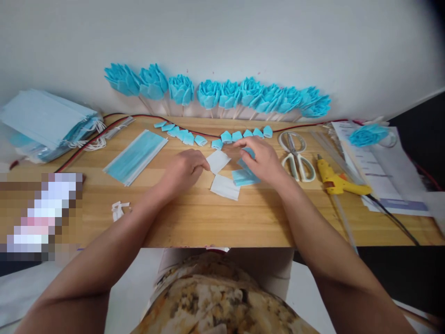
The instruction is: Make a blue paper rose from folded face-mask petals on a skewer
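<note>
My left hand [189,168] is closed, fingers curled, its fingertips at the left corner of a white cut square [219,161] of mask fabric; whether anything is pinched is hidden. A second white square [225,187] lies just below. Over on the right, my right hand [262,157] has thumb and forefinger apart above cut blue mask pieces [245,176], partly covering them. Behind both hands runs a curved row of small folded blue petals [226,137]. A whole blue face mask [136,157] lies flat left of my left hand.
White-handled scissors [295,155] and a yellow glue gun [339,181] lie right. Blue fabric flowers [208,93] on sticks lean against the wall. At left are a mask stack [48,118], white scraps [118,211] and a blurred-out patch. A red-black cable [153,116] runs behind.
</note>
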The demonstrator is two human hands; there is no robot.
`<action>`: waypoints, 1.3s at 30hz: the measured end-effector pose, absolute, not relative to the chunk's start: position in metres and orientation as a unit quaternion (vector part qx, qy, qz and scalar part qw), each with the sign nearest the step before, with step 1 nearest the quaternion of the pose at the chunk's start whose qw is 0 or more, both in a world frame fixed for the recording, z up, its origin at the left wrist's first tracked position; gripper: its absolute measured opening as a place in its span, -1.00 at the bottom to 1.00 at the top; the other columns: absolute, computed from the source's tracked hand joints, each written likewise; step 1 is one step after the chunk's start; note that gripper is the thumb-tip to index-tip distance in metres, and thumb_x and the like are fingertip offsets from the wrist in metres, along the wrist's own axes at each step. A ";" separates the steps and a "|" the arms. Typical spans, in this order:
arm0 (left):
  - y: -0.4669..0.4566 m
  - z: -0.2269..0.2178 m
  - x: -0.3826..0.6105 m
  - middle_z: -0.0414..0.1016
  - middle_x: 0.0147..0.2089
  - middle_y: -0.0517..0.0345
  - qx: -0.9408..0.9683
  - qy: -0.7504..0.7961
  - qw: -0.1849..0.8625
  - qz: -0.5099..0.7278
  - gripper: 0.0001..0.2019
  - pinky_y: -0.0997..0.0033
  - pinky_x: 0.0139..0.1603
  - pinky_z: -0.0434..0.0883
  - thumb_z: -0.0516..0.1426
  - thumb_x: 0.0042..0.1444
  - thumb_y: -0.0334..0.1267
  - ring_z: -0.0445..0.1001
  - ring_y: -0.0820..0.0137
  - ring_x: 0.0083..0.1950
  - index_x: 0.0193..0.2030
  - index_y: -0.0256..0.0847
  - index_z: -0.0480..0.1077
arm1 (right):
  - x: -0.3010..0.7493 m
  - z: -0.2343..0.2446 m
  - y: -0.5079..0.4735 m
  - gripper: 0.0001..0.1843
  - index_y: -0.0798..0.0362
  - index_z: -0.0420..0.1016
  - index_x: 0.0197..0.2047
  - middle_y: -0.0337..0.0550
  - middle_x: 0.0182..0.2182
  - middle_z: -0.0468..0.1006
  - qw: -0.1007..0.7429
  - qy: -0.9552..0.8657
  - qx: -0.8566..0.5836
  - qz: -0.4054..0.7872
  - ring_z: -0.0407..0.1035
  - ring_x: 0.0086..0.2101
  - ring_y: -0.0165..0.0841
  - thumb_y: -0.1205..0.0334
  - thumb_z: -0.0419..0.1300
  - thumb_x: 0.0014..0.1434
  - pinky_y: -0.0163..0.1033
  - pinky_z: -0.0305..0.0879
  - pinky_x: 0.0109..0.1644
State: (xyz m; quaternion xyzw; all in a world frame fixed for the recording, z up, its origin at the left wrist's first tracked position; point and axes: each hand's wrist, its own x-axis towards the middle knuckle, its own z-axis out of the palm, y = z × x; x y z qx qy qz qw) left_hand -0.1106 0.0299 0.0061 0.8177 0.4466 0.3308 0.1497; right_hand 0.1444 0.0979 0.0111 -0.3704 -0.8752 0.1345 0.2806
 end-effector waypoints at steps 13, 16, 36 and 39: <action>0.038 -0.015 -0.108 0.68 0.00 -0.03 0.861 0.436 0.068 0.252 -0.59 0.07 0.06 0.53 0.00 0.11 -0.57 0.62 0.17 -0.02 -0.08 -0.27 0.61 | 0.086 0.014 0.126 -0.83 0.09 0.62 -0.14 0.12 -0.14 0.66 0.119 -0.905 -0.408 -0.020 0.46 -0.05 -0.03 0.28 0.23 0.22 -0.01 0.24 -0.02; 0.038 -0.014 -0.108 0.68 0.00 -0.04 0.861 0.443 0.069 0.241 -0.59 0.06 0.05 0.52 -0.01 0.12 -0.57 0.61 0.15 -0.02 -0.07 -0.29 0.61 | 0.081 0.011 0.130 -0.85 0.05 0.61 -0.27 -0.02 -0.26 0.67 0.167 -0.890 -0.425 0.009 0.48 -0.18 -0.16 0.34 0.19 0.20 -0.11 0.22 -0.10; 0.036 -0.010 -0.106 0.69 -0.05 0.03 0.861 0.461 0.075 0.201 -0.62 0.12 0.04 0.50 0.00 0.13 -0.55 0.58 0.17 -0.04 -0.11 -0.25 0.61 | 0.071 -0.002 0.144 -0.72 0.11 0.63 -0.17 0.10 -0.15 0.65 0.148 -0.881 -0.443 -0.075 0.42 -0.07 -0.09 0.31 0.06 0.34 -0.09 0.16 -0.07; 0.036 -0.009 -0.105 0.68 -0.04 0.03 0.860 0.463 0.080 0.197 -0.61 0.12 0.04 0.49 0.00 0.12 -0.55 0.58 0.17 -0.04 -0.10 -0.26 0.61 | 0.074 0.001 0.140 -0.71 0.11 0.65 -0.16 0.10 -0.14 0.66 0.130 -0.887 -0.438 -0.074 0.42 -0.06 -0.08 0.30 0.07 0.34 -0.08 0.16 -0.06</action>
